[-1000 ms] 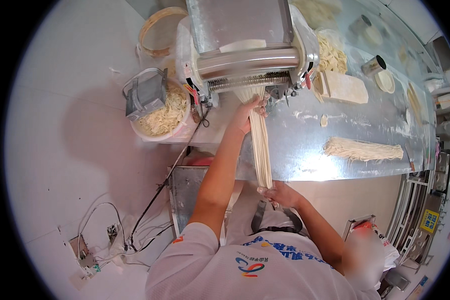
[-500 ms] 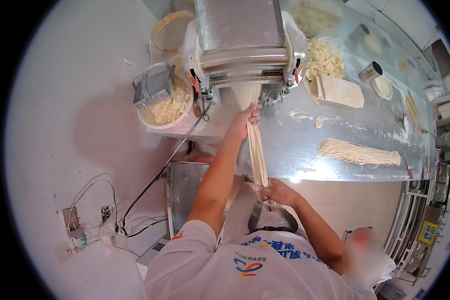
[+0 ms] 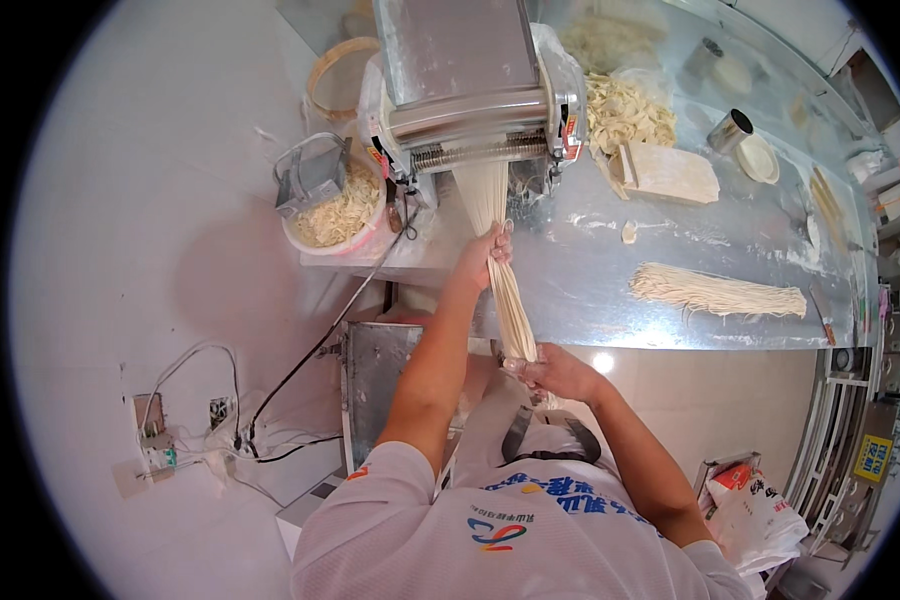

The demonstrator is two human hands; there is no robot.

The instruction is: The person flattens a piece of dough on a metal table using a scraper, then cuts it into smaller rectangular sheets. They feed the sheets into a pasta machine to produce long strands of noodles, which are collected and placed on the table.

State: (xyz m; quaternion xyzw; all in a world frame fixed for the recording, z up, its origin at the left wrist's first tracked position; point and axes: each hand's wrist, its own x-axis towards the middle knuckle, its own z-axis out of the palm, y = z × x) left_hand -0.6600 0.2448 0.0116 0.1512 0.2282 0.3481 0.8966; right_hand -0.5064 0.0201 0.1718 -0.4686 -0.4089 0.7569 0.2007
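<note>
Pale noodles (image 3: pixel 512 310) hang in a long bundle from the steel rollers of a noodle machine (image 3: pixel 467 118). The strands fan out wide just under the rollers and draw together at my left hand (image 3: pixel 485 252), whose fingers are wrapped round the upper part of the bundle. Lower down, close to my body, my right hand (image 3: pixel 555 374) is closed on the bundle's lower end. Between both hands the strands run nearly straight, slanting down to the right. Some loose ends show below my right hand, partly hidden by it.
Right of the machine, the metal table (image 3: pixel 570 290) bears a laid-out noodle bundle (image 3: pixel 715 292), a floury dough block (image 3: pixel 667 172), a heap of dough strips (image 3: pixel 628 112), a metal can (image 3: pixel 730 131) and a white bowl (image 3: pixel 758 159). A tub (image 3: pixel 342 243) of scraps stands left. A black cable (image 3: pixel 315 350) hangs nearby.
The noodle stretch between the rollers and my left hand has grown longer, and that hand is farther from the machine. Both hands keep their hold. The view has shifted slightly.
</note>
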